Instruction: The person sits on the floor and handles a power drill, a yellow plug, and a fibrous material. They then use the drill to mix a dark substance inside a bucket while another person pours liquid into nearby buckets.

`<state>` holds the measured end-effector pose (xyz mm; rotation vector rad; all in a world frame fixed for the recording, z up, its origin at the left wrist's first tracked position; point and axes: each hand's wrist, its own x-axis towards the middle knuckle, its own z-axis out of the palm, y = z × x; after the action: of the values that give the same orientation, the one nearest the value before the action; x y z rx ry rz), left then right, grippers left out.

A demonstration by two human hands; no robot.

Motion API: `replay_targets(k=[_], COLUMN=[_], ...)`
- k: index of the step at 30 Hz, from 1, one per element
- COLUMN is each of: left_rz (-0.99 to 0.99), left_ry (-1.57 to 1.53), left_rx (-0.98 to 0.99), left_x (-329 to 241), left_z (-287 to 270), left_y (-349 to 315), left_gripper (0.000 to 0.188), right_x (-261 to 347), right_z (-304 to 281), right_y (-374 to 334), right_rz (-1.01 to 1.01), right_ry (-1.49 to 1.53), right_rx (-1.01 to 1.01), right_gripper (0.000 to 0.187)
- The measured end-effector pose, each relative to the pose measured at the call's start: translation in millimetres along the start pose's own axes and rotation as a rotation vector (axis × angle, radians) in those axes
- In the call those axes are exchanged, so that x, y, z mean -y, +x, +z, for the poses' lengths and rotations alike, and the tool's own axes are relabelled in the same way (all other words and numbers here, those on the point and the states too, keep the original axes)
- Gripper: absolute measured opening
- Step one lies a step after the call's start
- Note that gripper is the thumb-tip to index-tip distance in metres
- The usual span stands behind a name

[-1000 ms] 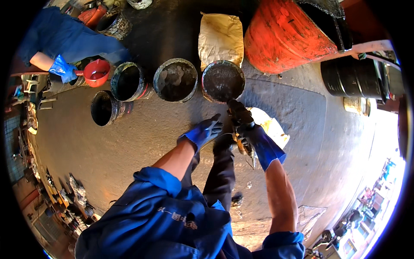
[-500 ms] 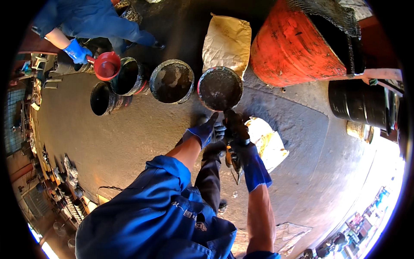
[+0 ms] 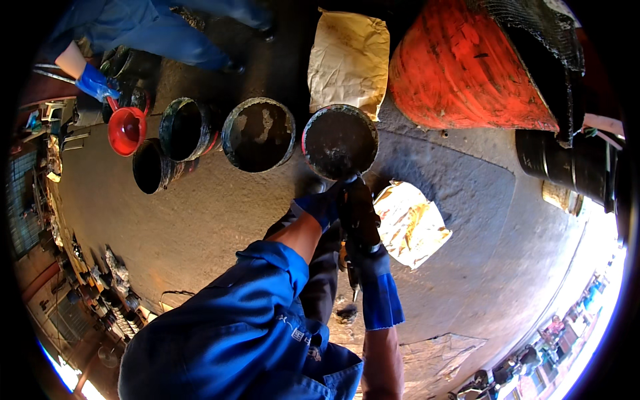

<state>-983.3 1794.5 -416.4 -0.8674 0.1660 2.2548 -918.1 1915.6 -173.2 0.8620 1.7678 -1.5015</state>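
My right hand, in a blue glove, is closed round a dark power tool with a bit of orange on its underside. My left hand, gloved too, lies against the tool's front end; its fingers look closed round it, though they are dark and partly hidden. The tool's far end meets the near rim of a round bucket with dark contents. Beside that bucket, to the left, stands another bucket with dark contents and pale patches on the surface.
Two more dark buckets stand farther left. A co-worker's blue-gloved hand holds a red ladle there. A paper sack lies behind my bucket, a crumpled sack right of my hands. A large red drum leans at the far right.
My left hand has moved from beside the tool onto its front end. The tool has shifted slightly left. The co-worker's red ladle has moved left and down, away from the buckets' rims.
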Motion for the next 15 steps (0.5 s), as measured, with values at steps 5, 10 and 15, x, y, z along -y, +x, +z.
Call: replay_targets(k=[5,10,15], left_rz=[-0.097,0.007,-0.075], left_ry=[0.001,-0.006,-0.066], left_rx=[-0.011,-0.092,0.105], left_x=[-9.0,-1.8,-14.9], left_z=[1.9,36.6,49.6], left_y=[-2.5,-26.9,-48.0], left_gripper=[0.050,0.045,0.038], right_x=[8.4,-60.1,-45.1], right_z=[-7.4,-4.9,12.9], right_y=[4.9,20.9,10.2], right_rz=[0.088,-0.040,-0.188], right_ry=[-0.016,-0.090,-0.062], right_rx=[0.065,0.058,0.008], right_gripper=[0.038,0.021,0.018])
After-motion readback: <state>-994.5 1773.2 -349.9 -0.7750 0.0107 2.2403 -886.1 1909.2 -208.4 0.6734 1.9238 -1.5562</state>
